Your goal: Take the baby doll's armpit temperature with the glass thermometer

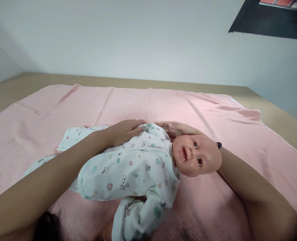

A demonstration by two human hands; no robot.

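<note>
A baby doll lies on its back on the pink blanket, its head toward the right. It wears a white shirt with small coloured prints and a mint edge, and matching trousers. My left hand rests on the doll's far side near the chest, fingers stretched out. Behind the doll's far shoulder and neck is my right hand, fingers extended along the far sleeve and partly hidden by the doll. My right forearm passes behind the doll's head. The near sleeve reaches toward the bottom edge.
The pink blanket covers most of a wooden surface, with folds at its right side. A pale wall stands behind it. At the upper right is a dark window frame. Something dark and blurred shows at the bottom left.
</note>
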